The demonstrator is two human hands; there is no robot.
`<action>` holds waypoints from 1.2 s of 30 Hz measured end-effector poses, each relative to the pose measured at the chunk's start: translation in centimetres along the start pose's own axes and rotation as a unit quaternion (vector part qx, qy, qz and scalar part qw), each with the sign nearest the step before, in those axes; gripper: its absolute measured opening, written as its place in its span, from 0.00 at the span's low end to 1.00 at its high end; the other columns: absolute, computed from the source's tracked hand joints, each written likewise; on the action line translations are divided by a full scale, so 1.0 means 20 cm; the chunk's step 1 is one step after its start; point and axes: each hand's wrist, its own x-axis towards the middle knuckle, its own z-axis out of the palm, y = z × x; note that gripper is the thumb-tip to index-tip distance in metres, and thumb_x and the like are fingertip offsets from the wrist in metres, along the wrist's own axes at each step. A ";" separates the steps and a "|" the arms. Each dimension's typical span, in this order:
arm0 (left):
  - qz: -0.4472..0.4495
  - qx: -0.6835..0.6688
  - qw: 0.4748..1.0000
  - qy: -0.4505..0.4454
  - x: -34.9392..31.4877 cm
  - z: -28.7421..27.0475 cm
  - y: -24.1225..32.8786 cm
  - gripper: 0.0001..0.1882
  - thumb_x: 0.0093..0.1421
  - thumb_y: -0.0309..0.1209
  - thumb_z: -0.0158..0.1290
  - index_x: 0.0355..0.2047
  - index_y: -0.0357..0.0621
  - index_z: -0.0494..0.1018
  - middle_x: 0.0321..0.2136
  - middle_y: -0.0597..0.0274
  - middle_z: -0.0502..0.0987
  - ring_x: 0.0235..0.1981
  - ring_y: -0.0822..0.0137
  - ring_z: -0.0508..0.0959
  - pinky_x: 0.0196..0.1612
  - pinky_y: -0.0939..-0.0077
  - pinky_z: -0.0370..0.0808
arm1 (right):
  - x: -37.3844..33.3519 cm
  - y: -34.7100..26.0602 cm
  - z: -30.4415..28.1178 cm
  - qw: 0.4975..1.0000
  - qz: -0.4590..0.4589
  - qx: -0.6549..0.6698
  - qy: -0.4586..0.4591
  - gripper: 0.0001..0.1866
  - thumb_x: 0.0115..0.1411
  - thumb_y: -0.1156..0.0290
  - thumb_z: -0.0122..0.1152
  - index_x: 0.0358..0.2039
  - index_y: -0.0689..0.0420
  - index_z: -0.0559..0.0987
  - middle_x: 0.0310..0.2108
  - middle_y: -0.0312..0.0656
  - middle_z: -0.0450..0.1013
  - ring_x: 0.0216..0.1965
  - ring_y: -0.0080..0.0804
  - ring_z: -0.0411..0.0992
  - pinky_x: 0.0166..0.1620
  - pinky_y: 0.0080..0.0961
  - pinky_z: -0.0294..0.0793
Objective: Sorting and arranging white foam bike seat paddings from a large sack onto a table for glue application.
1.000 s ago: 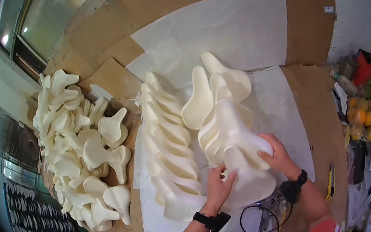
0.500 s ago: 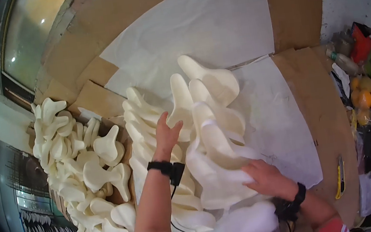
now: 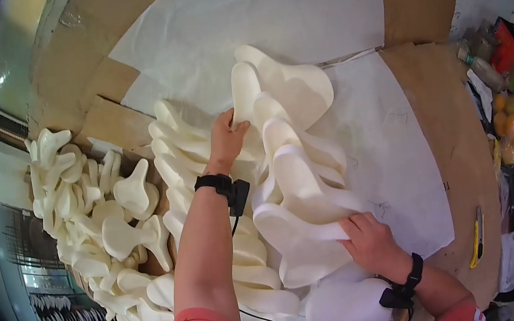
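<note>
Cream, saddle-shaped foam pads stand overlapped in a row in the middle of the table. My left hand [image 3: 228, 141] is closed at the left edge of a far pad [image 3: 246, 86] in this row, fingers and thumb against it. My right hand [image 3: 372, 241] grips the narrow right end of a near pad [image 3: 304, 236], thumb below and fingers above. Another pad [image 3: 346, 305] lies close to my body, below the right hand. Left of the row, a second line of overlapped pads [image 3: 176, 145] runs toward me, partly hidden by my left forearm.
A heap of similar pads [image 3: 110, 237] fills the left side. White paper [image 3: 395, 161] over cardboard [image 3: 457, 132] covers the table. A yellow utility knife [image 3: 477, 238] lies at the right, near bagged orange fruit [image 3: 511, 125] and clutter. A thin black cable [image 3: 269, 316] hangs by my left arm.
My left hand has moved from open above the pads to the far pad's edge and closed there. The right hand still holds the near pad; the pad near my body has settled.
</note>
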 end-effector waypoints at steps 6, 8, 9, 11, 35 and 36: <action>0.079 0.077 0.994 0.003 -0.04 -0.03 0.03 0.27 0.55 0.30 0.58 0.55 0.38 0.65 0.49 0.44 0.71 0.50 0.52 0.71 0.53 0.66 0.67 | -0.14 0.05 -0.10 0.993 0.036 0.108 0.036 0.22 0.51 0.73 0.62 0.48 0.60 0.72 0.44 0.49 0.70 0.41 0.46 0.70 0.40 0.35 0.74; 0.125 0.179 0.973 0.067 -0.07 -0.19 -0.03 0.33 0.57 0.33 0.56 0.61 0.39 0.57 0.55 0.42 0.65 0.55 0.51 0.67 0.56 0.66 0.65 | -0.23 -0.01 -0.15 0.966 0.138 0.214 0.042 0.20 0.51 0.74 0.61 0.45 0.61 0.72 0.41 0.50 0.71 0.38 0.46 0.71 0.41 0.34 0.73; 0.125 0.208 0.966 0.091 -0.10 -0.24 -0.02 0.35 0.59 0.34 0.55 0.62 0.38 0.54 0.57 0.42 0.63 0.57 0.51 0.66 0.56 0.66 0.65 | -0.30 0.01 -0.17 0.970 0.144 0.194 0.034 0.17 0.51 0.75 0.61 0.43 0.62 0.73 0.38 0.50 0.71 0.35 0.46 0.71 0.40 0.33 0.72; -0.039 0.022 0.998 0.041 -0.22 -0.25 0.32 0.31 0.62 0.36 0.52 0.61 0.38 0.57 0.58 0.50 0.64 0.56 0.61 0.66 0.57 0.70 0.63 | -0.53 0.10 -0.22 0.972 0.175 0.156 -0.003 0.17 0.50 0.74 0.62 0.41 0.62 0.73 0.37 0.49 0.71 0.35 0.45 0.71 0.40 0.34 0.71; -0.396 -0.180 0.897 0.078 -2.73 -0.85 0.65 0.23 0.59 0.29 0.56 0.54 0.36 0.66 0.41 0.59 0.76 0.44 0.70 0.74 0.48 0.76 0.72 | -0.92 0.13 0.01 0.979 0.072 -0.180 -0.067 0.39 0.34 0.58 0.69 0.49 0.61 0.69 0.50 0.54 0.63 0.53 0.53 0.59 0.54 0.45 0.60; -0.403 -0.188 0.892 0.080 -2.79 -0.86 0.63 0.23 0.60 0.29 0.55 0.54 0.37 0.66 0.42 0.58 0.75 0.43 0.71 0.74 0.48 0.77 0.72 | -0.92 0.14 0.02 0.981 0.080 -0.156 -0.082 0.42 0.34 0.57 0.69 0.50 0.62 0.67 0.50 0.57 0.62 0.54 0.56 0.59 0.57 0.44 0.58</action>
